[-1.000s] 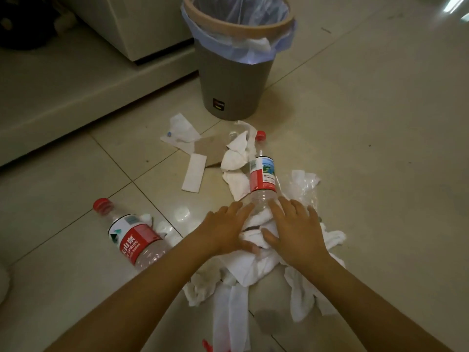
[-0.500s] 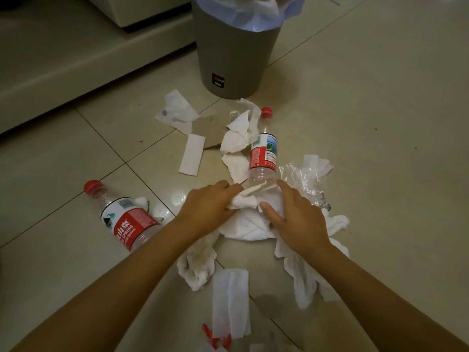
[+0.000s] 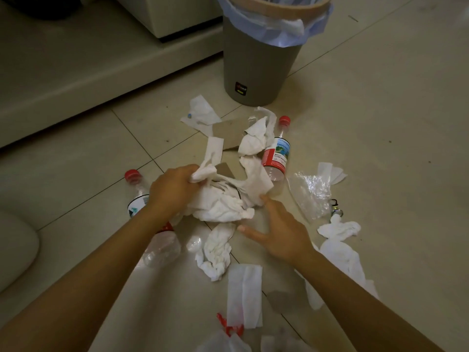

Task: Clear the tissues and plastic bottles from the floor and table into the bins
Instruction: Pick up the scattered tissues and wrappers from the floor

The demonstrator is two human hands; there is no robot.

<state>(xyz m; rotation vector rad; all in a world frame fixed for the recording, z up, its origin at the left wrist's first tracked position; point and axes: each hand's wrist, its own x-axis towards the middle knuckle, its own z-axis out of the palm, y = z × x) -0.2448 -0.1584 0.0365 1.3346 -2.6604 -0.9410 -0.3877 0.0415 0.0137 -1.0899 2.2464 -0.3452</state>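
Note:
My left hand (image 3: 172, 188) is shut on a bundle of white tissues (image 3: 223, 201), lifted a little off the tiled floor. Just right of the bundle, my right hand (image 3: 276, 229) is open with fingers spread and nothing in it. A plastic bottle (image 3: 278, 151) with a red cap and red label lies beyond the bundle. A second red-capped bottle (image 3: 160, 247) lies under my left forearm, partly hidden. More tissues lie scattered: a crumpled one (image 3: 218, 250), a flat one (image 3: 245, 288), one at right (image 3: 340, 229), one farther off (image 3: 201, 113). The grey bin (image 3: 256, 59) with a blue liner stands behind.
A clear plastic wrapper (image 3: 311, 191) and a small metal clip (image 3: 336, 207) lie at right. Brown cardboard pieces (image 3: 228, 132) sit among the tissues. A raised ledge (image 3: 76, 80) runs along the left, a cream cabinet (image 3: 175, 11) behind it. A red-tied bag (image 3: 228, 336) is at the bottom edge.
My left hand has gathered the tissues and pulled them up and left. My right hand let go and opened, dropping back toward me. The view has tilted up, showing the bin's rim.

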